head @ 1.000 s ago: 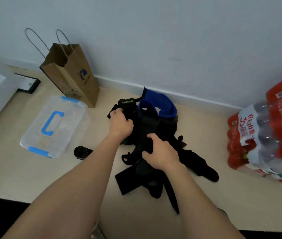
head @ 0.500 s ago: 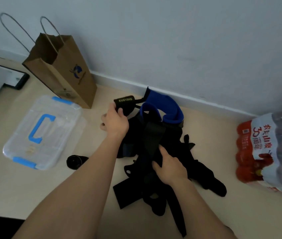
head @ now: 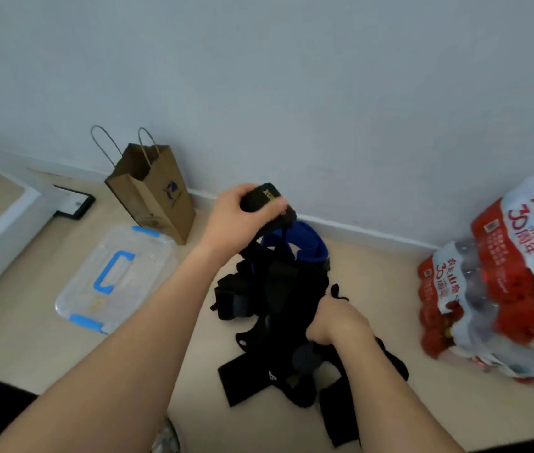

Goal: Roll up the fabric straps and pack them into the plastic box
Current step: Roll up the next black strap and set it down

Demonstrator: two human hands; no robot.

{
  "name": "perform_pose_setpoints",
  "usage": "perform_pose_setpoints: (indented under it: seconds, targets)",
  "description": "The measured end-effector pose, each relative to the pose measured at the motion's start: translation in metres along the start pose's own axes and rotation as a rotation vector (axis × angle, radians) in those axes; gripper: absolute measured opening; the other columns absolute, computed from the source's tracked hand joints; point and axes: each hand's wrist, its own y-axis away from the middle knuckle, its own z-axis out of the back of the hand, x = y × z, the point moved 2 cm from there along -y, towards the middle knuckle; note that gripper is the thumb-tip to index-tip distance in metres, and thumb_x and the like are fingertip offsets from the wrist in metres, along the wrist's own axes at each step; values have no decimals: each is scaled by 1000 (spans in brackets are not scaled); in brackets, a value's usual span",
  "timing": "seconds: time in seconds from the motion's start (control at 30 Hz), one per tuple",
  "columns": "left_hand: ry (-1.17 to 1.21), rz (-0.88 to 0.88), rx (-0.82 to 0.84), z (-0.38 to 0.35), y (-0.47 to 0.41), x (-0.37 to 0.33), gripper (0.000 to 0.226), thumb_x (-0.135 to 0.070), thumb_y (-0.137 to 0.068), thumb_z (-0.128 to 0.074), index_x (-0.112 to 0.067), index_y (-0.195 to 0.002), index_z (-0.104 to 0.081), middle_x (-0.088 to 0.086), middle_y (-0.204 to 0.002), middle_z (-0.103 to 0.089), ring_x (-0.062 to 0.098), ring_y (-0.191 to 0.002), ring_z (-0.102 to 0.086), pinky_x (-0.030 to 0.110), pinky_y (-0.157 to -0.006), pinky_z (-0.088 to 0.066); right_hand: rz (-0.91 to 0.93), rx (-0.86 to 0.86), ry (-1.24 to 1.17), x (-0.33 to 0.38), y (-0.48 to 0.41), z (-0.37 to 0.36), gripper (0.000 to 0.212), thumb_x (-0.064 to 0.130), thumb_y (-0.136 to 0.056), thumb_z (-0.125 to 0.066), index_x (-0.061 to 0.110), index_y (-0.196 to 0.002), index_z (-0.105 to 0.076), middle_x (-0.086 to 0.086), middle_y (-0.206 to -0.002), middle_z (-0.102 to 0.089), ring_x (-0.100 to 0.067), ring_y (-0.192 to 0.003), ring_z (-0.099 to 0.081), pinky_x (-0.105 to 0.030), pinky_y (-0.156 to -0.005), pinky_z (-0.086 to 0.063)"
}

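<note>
A: Where did the strap run from the grip?

B: Downward. The left hand (head: 246,220) was clenched round the black strap (head: 267,197) at its lettered end, above the strap pile (head: 275,299). The plastic box (head: 112,279) (lid on) lay leftward. The right hand (head: 334,322) touched the pile with its fingers hidden, so its grip was indeterminable.

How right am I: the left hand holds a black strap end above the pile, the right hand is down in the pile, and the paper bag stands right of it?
One slip: the head view shows the paper bag left of the pile, by the plastic box. The left hand, gripping the strap end, and right hand are as you say.
</note>
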Motion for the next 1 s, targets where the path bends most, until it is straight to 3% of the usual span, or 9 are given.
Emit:
perform_pose_setpoints:
  seconds: [0.07,0.17,0.3,0.43,0.53,0.63,0.73,0.83,1.0]
  targets:
    - [-182,4,178,-1,16,-10,60,-36,-68,-102,-25,-119,-73,-6,-104,-78,7,-93,-76,28,-85,-64,-28,104,138,-1,19,20,66,34,-91,-72,10,-150,-54,-12,-130,-65,-30,-102,-64,-37,-88,-56]
    - [-344,-34,327,0,42,-28,77,-23,-61,-104,-26,-128,-66,-3,-110,-74,11,-99,-74,41,-93,-64,6,38,243,-5,59,53,65,57,-92,-72,14,-141,-63,-9,-124,-64,-34,-120,-65,-44,-103,-55]
    - [-484,-98,473,9,69,-61,86,-21,-59,-100,-32,-134,-57,-3,-116,-70,16,-103,-72,44,-91,-65,142,-214,238,-16,118,94,35,32,-88,-75,19,-121,-72,-6,-123,-73,-32,-109,-71,-46,-100,-60]
    - [-578,-170,564,17,89,-109,80,-16,-61,-91,-38,-128,-55,0,-112,-72,23,-100,-74,51,-90,-64,357,-488,116,-20,176,128,67,35,-89,-76,34,-151,-53,0,-124,-67,-31,-121,-66,-46,-99,-57]
    - [-621,-225,653,21,101,-148,73,-15,-62,-88,-39,-124,-58,0,-108,-73,26,-98,-74,52,-88,-64,546,-489,3,-17,205,146,83,41,-90,-82,35,-161,-40,-1,-128,-66,-27,-125,-63,-44,-103,-53]
    - [-627,-265,696,28,108,-183,69,-16,-61,-85,-38,-122,-61,-2,-106,-74,22,-97,-74,44,-87,-65,582,-578,6,-19,225,170,51,45,-87,-84,29,-133,-67,0,-132,-70,-23,-120,-65,-40,-103,-53]
    - [-626,-280,687,34,109,-207,66,-20,-62,-82,-36,-123,-62,-2,-107,-74,20,-99,-72,40,-85,-62,598,-563,-70,-24,237,194,10,38,-91,-81,31,-96,-75,8,-108,-78,-15,-104,-72,-35,-93,-57]
    - [-583,-291,627,36,103,-216,57,-25,-65,-81,-36,-119,-64,-8,-101,-73,12,-91,-72,31,-79,-60,615,-457,-236,-28,240,207,7,31,-98,-74,27,-92,-73,11,-87,-77,-12,-82,-71,-28,-75,-52]
    - [-515,-264,512,29,87,-202,62,-34,-63,-77,-34,-122,-57,-4,-103,-72,13,-90,-72,35,-80,-63,637,-480,-668,-29,228,210,15,24,-103,-63,19,-98,-76,-2,-89,-77,-16,-78,-69,-31,-75,-56]
